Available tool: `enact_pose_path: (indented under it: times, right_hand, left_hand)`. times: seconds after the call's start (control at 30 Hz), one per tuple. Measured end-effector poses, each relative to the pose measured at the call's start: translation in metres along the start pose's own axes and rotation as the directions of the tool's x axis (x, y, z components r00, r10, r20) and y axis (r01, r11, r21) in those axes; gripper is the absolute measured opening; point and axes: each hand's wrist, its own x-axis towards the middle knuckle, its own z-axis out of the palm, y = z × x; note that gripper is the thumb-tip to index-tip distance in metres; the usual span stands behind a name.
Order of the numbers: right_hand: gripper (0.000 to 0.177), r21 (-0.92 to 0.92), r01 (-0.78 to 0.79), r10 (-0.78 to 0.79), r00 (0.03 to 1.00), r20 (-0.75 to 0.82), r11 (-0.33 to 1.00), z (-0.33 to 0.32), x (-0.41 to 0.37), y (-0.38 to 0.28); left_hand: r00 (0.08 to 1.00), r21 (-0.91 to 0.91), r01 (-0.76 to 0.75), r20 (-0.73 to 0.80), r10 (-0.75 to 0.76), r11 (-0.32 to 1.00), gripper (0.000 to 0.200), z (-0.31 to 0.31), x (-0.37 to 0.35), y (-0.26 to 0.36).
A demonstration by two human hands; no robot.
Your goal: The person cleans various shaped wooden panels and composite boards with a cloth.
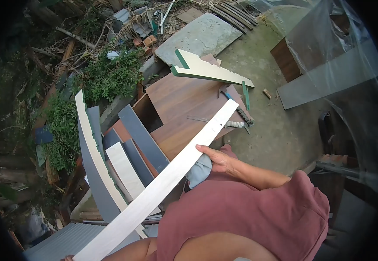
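Observation:
A long white board (158, 185) runs diagonally across my front, from the lower left up to the middle. My right hand (218, 160) is closed on its edge, thumb lying on the upper face. A grey-blue cloth (200, 170) is bunched beneath that hand, against the board. Only a few fingers of my left hand (68, 258) show at the bottom edge, closed around the board's near end. Beyond the far end, a hammer (242, 114) with a dark handle and a thin tool with a white-wrapped handle (234, 124) lie on a brown wood-grain panel (184, 102).
Cream boards with green edges lie on the panel (210, 73) and stand at left (97, 156). Grey planks (143, 137) lean nearby. A concrete slab (200, 39) is at the back. Plastic sheeting (315, 39) drapes over panels at right. Plants (110, 74) and debris border the left.

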Motion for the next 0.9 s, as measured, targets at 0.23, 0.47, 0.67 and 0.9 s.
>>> enact_pose_path:
  times: [0.23, 0.47, 0.67, 0.9]
  right_hand:
    - [0.059, 0.071, 0.372, -0.346, 0.907, -0.241, 0.926, -0.135, -0.046, -0.123]
    - [0.040, 0.017, 0.609, -0.512, 0.681, -0.523, 0.793, -0.333, -0.059, -0.269]
    - [0.038, -0.111, 0.668, -0.609, 0.581, -0.539, 0.736, -0.360, -0.153, -0.239]
    - [0.037, 0.143, 0.755, -0.422, 0.501, -0.755, 0.641, -0.462, -0.228, -0.092]
  left_hand:
    - [0.817, -0.376, 0.566, 0.373, -0.439, 0.734, 0.066, 0.200, -0.118, -0.087]
    - [0.438, 0.046, 0.824, 0.580, -0.687, 0.565, 0.073, 0.423, -0.354, -0.136]
    - [0.417, 0.255, 0.649, 0.669, -0.615, 0.717, 0.064, 0.438, -0.579, -0.270]
    - [0.283, 0.313, 0.553, 0.801, -0.528, 0.772, 0.046, 0.403, -0.625, -0.261]
